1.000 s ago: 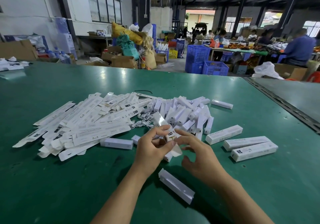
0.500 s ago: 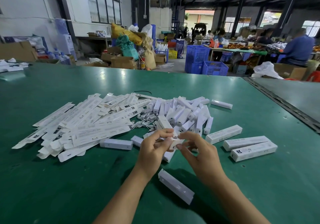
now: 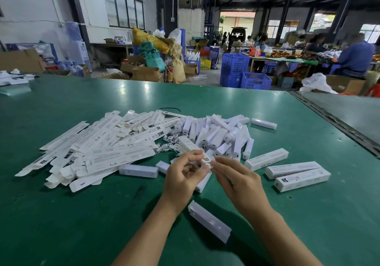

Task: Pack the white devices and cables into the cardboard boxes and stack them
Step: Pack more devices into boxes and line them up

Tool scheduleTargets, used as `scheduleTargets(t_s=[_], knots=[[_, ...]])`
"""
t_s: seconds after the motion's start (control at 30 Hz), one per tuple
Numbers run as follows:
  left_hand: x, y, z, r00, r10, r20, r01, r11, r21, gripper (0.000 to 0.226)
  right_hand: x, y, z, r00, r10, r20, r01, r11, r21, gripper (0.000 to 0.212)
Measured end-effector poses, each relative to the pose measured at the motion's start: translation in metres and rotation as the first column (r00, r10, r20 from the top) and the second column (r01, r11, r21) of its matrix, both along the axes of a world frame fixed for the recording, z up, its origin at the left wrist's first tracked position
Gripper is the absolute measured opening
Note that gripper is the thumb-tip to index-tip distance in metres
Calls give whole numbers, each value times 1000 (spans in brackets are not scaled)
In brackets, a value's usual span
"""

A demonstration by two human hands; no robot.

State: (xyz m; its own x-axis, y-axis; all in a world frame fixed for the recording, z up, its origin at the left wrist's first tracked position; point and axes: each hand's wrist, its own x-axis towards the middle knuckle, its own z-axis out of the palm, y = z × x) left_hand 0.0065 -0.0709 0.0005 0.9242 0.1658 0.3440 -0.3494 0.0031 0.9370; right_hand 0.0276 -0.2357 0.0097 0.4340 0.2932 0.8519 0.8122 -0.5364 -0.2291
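Right now both hands meet over the green table top, working on one slim white printed cardboard box. The left hand curls its thumb and forefinger round the near end of that box, and the right hand pinches the small end flap between thumb and forefinger, so the fingertips of the two hands almost touch at the box's near end. The box runs away from the fingertips, tilted up and to the left, its far end over the tangle of thin white cables that lies just beyond the left fingers. Past the right fingertips sits a loose heap of short white rectangular devices, piled across one another. Well to the left of the left fingers spreads a wide pile of flat, unfolded white cartons. Just left of the left knuckles a single white device in clear wrap lies flat on the table. Below the fingers, between the two palms, a partly hidden white device shows; whether it touches the held box I cannot tell. Behind the fingers, between the two wrists, a further wrapped white device lies aslant on the table. To the right of the right fingers three closed white boxes lie near one another
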Motion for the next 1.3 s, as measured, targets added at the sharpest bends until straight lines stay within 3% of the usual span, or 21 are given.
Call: scheduleTargets(t_s=[0.33,0.47,0.7,1.0,1.2,1.3], knots=[[2,4,-4,999,46,-19,-42,981,189,26,-1,-4,9,999,-10,-53,3,990,-140,11],[3,3,-4,998,54,-24,-48,976,214,27,-2,-2,8,994,67,-81,-78,988,-136,17],[0,5,3,1000,-21,10,19,982,188,20,-2,0,6,981,100,-167,-93,995,47,15],[-6,2,10,997,-75,18,74,994,79,20,-5,-3,4,947,210,-243,-187,976,113,10],[-10,0,12,977,-194,85,193,981,20,20,-3,-5,7,846,282,-453,-181,950,254,13],[-11,1,13,980,-174,100,174,985,2,13,-4,-1,7,731,416,-541,-212,892,399,12]])
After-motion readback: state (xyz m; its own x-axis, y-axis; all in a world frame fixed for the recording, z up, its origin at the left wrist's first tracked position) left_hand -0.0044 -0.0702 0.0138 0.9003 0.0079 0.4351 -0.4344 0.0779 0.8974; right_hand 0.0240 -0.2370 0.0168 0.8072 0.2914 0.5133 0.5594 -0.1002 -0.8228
